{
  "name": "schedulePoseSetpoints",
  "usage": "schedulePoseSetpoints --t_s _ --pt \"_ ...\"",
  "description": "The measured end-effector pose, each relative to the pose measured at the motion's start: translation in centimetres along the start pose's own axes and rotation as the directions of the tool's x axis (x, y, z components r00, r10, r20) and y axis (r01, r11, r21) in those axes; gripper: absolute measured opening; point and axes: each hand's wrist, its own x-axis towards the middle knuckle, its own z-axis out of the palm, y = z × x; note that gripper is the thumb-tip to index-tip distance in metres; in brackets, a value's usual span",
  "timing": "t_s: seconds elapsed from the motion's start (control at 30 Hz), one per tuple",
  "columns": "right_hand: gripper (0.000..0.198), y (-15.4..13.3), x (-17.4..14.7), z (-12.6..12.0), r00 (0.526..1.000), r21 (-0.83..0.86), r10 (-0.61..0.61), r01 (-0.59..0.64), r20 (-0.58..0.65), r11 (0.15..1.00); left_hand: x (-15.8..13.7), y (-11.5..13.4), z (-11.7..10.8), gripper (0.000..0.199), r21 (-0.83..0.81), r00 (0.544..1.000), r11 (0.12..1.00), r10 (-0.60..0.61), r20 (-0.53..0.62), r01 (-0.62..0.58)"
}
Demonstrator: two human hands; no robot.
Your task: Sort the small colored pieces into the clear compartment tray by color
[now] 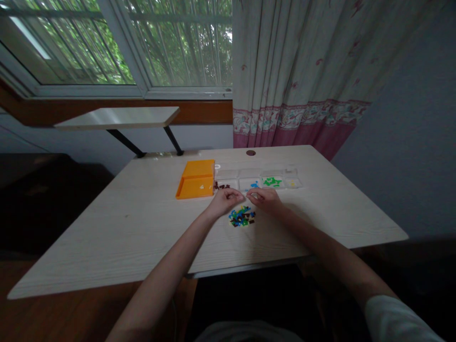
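Observation:
My left hand (226, 199) and my right hand (264, 197) are close together over the middle of the table, fingertips pinched and facing each other. Anything between the fingers is too small to make out. Just below them lies a loose pile of small building bricks (242, 216) in blue, green, yellow, dark brown and white. Beyond my hands, open clear boxes (249, 173) stand in a row. In them are dark brown pieces (222, 185), blue pieces (254, 184), green pieces (271, 182) and, at the right end, a few yellow pieces (292, 183).
An open orange box (198, 168) with a few pale pieces (201, 186) adjoins the row's left end. A raised shelf (121, 118) on black legs rises at the table's back left. The pale wooden table (142, 228) has a dark round hole cover (251, 153) near its back edge.

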Motion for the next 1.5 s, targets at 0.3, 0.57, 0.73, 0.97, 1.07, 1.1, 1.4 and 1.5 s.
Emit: schedulePoseSetpoints --t_s 0.3,0.57,0.73,0.97,1.07,1.1,1.4,1.5 --pt "0.016 0.8 -0.2 -0.2 0.933 -0.018 0.079 -0.077 0.351 0.997 -0.1 -0.9 -0.8 0.019 0.414 0.991 0.901 0.108 0.082 -0.133" --pt "0.019 0.6 -0.2 -0.5 0.857 0.033 0.044 -0.071 0.514 0.997 -0.4 -0.3 -1.3 0.017 0.624 0.931 0.695 0.211 0.299 -0.358" --pt "0.019 0.2 -0.3 -0.3 0.861 0.076 0.015 -0.063 0.509 0.995 -0.6 -0.2 -1.8 0.018 0.697 0.929 0.618 0.187 0.320 -0.364" --pt "0.017 0.0 -0.1 -0.4 0.828 0.045 0.071 -0.115 0.557 0.992 -0.6 0.0 -2.2 0.022 0.671 0.910 0.621 0.195 0.367 -0.404" --pt "0.018 0.3 0.1 -0.7 0.801 0.034 0.097 -0.145 0.590 0.989 -0.5 -0.3 -2.1 0.025 0.647 0.896 0.627 0.222 0.384 -0.433" --pt "0.019 0.4 0.2 -0.8 0.796 0.032 0.098 -0.146 0.597 0.989 -0.5 -0.3 -2.1 0.026 0.642 0.893 0.629 0.227 0.389 -0.439" --pt "0.026 1.0 0.6 -1.8 0.742 0.082 0.091 -0.193 0.664 0.978 -0.4 -0.4 -2.1 0.032 0.609 0.878 0.649 0.218 0.425 -0.456" --pt "0.022 1.0 0.7 -2.0 0.739 0.088 0.104 -0.217 0.666 0.972 -0.5 -0.5 -2.0 0.032 0.614 0.885 0.652 0.213 0.414 -0.444"
